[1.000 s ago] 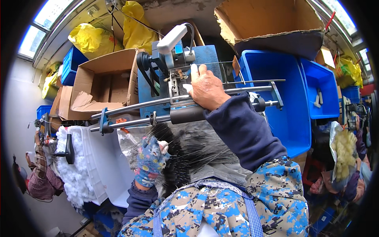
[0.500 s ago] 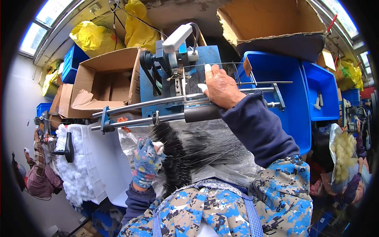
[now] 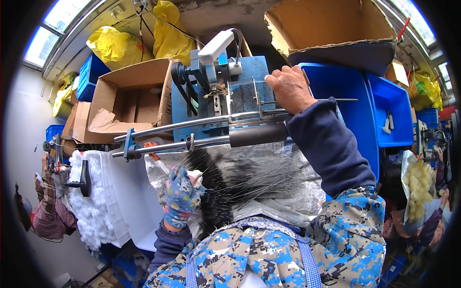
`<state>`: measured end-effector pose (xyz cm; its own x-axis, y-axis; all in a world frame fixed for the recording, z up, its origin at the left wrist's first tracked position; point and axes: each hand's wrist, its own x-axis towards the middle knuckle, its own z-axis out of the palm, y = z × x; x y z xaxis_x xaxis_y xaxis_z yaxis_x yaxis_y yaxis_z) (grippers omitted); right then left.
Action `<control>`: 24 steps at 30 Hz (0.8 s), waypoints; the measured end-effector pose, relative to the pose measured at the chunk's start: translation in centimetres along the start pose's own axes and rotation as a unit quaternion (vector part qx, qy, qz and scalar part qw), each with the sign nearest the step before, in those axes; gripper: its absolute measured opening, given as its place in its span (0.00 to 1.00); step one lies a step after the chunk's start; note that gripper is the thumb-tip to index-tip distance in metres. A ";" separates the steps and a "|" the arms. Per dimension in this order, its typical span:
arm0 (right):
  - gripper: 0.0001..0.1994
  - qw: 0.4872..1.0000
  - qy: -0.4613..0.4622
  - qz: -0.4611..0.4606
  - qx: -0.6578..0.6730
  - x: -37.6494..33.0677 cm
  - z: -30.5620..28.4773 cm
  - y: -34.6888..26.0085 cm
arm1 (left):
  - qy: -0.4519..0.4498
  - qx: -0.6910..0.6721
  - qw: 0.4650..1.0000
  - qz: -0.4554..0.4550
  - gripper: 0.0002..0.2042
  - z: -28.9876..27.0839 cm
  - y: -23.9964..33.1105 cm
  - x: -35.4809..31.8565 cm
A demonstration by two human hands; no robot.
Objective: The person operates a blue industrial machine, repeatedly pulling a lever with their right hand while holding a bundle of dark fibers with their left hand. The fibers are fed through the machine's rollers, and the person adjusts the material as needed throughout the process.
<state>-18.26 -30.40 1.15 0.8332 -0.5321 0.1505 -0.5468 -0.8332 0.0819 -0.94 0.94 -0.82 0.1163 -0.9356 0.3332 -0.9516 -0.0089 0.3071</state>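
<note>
My right hand point(image 3: 292, 89), bare and curled, grips the right end of the sliding metal guide on a blue bench machine point(image 3: 252, 72). The guide's end piece is mostly hidden under the fingers. Two steel rails point(image 3: 206, 144) cross in front of the machine, with a dark cylindrical sleeve point(image 3: 258, 135) on them. My left hand point(image 3: 183, 192), in a blue patterned glove, is closed beside a strip of black fur point(image 3: 211, 192) with long stiff hairs. What lies inside its fingers is hidden. The fur spreads over silvery sheeting point(image 3: 307, 177) at my lap.
An open cardboard box point(image 3: 129, 101) stands left of the machine, and blue bins point(image 3: 336, 96) stand right. A white tub point(image 3: 129, 192) of white fluff with a black hair dryer point(image 3: 84, 177) is at left. Large cardboard point(image 3: 331, 29) hangs behind. Other people work at both sides.
My right hand has moved right, from lying over the guide to gripping its right end. An upright plate of the guide now stands farther left, and the dark sleeve sits slightly farther right.
</note>
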 end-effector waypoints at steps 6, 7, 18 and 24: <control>0.04 0.991 0.085 -0.068 0.080 -7.2 -4.6 -2.3 | -0.023 -0.023 0.996 -0.088 0.18 0.4 -0.8 -1.6; 0.04 0.988 0.079 -0.078 0.105 -9.0 -5.1 -3.1 | -0.013 -0.018 0.995 -0.095 0.19 0.7 -0.9 -1.8; 0.08 0.732 0.091 -0.096 0.668 -8.2 -3.1 -14.0 | -0.002 -0.066 0.997 0.050 0.18 0.6 2.7 1.4; 0.08 0.413 0.138 0.038 0.899 -6.3 -7.1 -8.9 | -0.041 -0.094 0.994 -0.030 0.12 -0.9 1.6 1.6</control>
<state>-19.29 -18.57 6.51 0.6422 -0.7363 0.2131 0.5822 0.2878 -0.7604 -1.96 -0.29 1.03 0.1405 -0.9613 0.2370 -0.8723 -0.0069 0.4890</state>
